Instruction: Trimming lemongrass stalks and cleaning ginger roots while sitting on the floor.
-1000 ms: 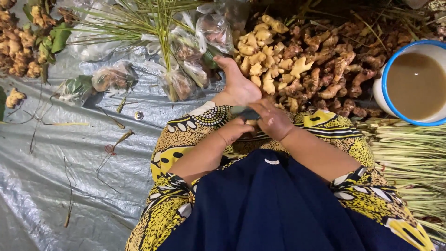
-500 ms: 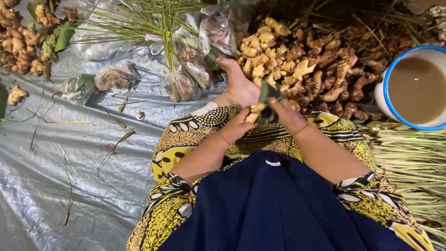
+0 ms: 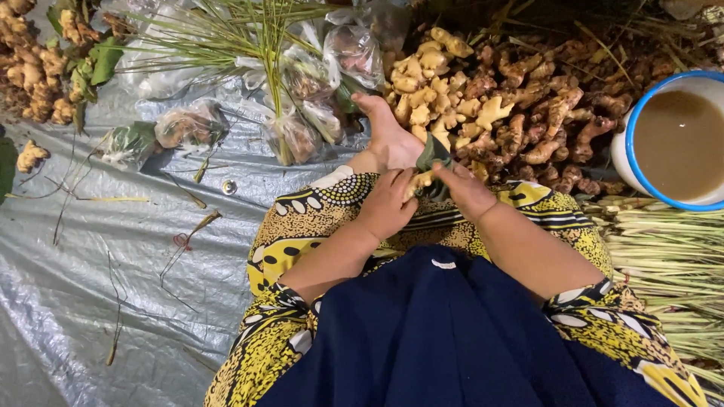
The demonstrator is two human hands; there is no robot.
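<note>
A: Quick one. What's changing versus the frame a second back?

B: Both hands are meeting over the lap now. A second ago the left hand [image 3: 386, 205] was resting low on the yellow patterned cloth [image 3: 302, 226] and nothing was showing between the hands. Now it's coming up against the right hand [image 3: 469, 192], and a dark green leaf [image 3: 434, 154] is sticking up between them.

A: Grip state?

B: Left grip is clenching around a small pale piece of ginger [image 3: 419, 181], right at the base of the leaf. Right grip is pinching the leaf's edge, fingers closing on it.

A: So where's the ginger piece sitting?

B: In the hands, above the lap, just in front of the ginger pile [image 3: 483, 98]. It's touching the leaf. I can't tell how far the leaf is going around it.

A: What does that mean for the work?

B: I'm judging the piece is being taken into the leaf, so a wrapping step is starting, not finishing.

A: Anything else nearby?

B: A bare foot [image 3: 388, 132] is poking out toward the pile. 1 blue-rimmed bowl of brown liquid [image 3: 679, 143] is sitting at the right, and small clear bags [image 3: 302, 128] are lying on the grey tarp [image 3: 90, 286].
</note>
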